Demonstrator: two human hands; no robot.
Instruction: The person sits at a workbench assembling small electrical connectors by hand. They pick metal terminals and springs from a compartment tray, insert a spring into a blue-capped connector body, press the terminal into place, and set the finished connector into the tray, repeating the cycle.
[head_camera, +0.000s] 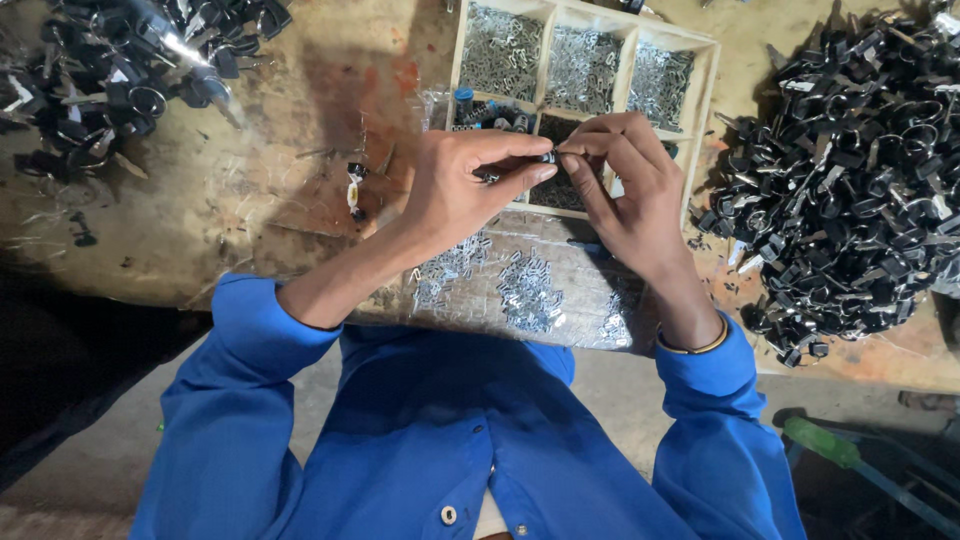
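Hands (470, 185) over scarred, stained workbench (250, 190), wooden tray (705, 90)

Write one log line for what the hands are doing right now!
left hand: pinches small part | right hand: fingertips at same part | under: divided tray | right: black key pile

We see one small dark part (487, 176) pinched in the left hand's fingertips, mostly hidden, only a black sliver showing under the thumb. Touching it at its right end is a tiny silvery metal piece (549, 157), gripped at the right hand's thumb and forefinger tips. Both sit mid-air, roughly level, above the near edge of the wooden divided tray. We can't make out the exact shape or whether the two pieces are already joined.
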